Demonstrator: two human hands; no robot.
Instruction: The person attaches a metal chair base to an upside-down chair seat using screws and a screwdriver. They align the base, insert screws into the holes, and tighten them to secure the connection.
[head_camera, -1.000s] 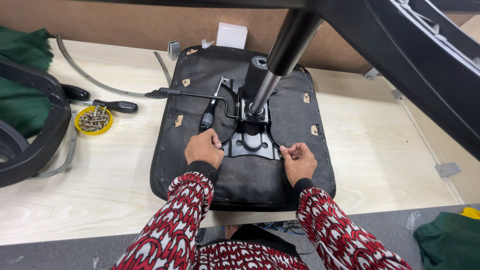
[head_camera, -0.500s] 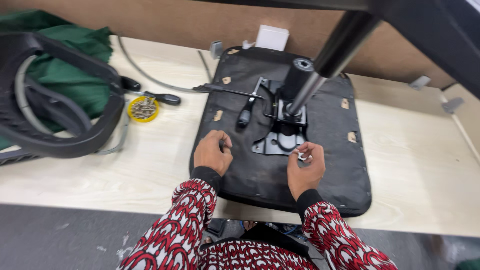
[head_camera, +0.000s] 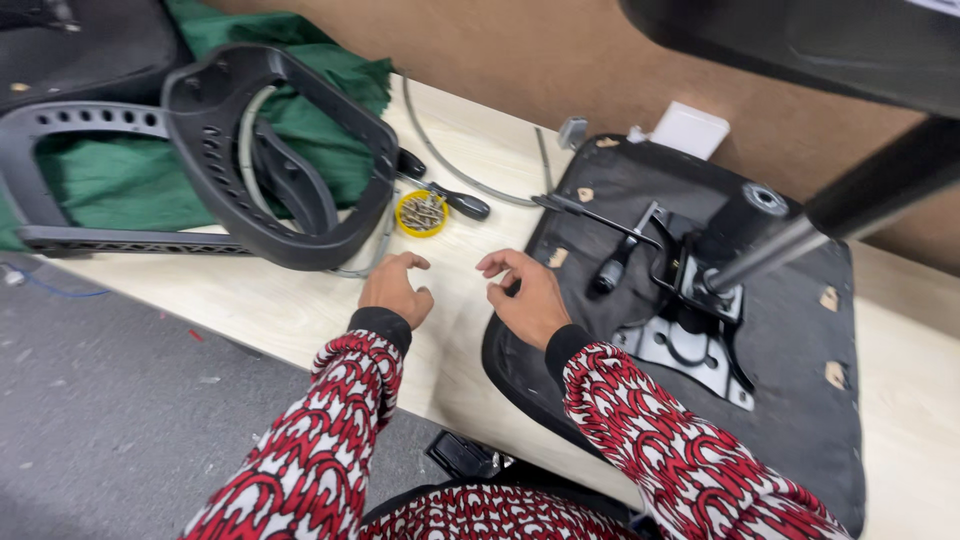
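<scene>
A: What is the biggest thing on the wooden workbench (head_camera: 250, 300)?

B: The upturned black office chair seat (head_camera: 800, 400), lying underside up at the right. A metal mounting plate (head_camera: 690, 350) is fixed at its middle, and a gas lift cylinder (head_camera: 800, 235) rises out of it at a slant toward the upper right. A black-gripped adjustment lever (head_camera: 620, 262) runs across the seat's underside to the left of the plate.

A: And on the left?

B: A black plastic chair back frame (head_camera: 280, 150) rests on a green cloth (head_camera: 330, 80). Just right of the frame sits a small yellow tub of screws (head_camera: 421, 212), with a black-handled screwdriver (head_camera: 455, 200) touching its far side and a grey cable (head_camera: 450, 165) curving behind.

A: Where are the hands?

B: Both wear red and white patterned sleeves. The left hand (head_camera: 393, 290) hovers over bare bench between the frame and the seat, near the tub, fingers loosely curled and holding nothing. The right hand (head_camera: 525, 295) is at the seat's left edge, fingers bent, thumb and forefinger close; I cannot tell whether anything small is pinched there. The hands are near each other but not touching.
</scene>
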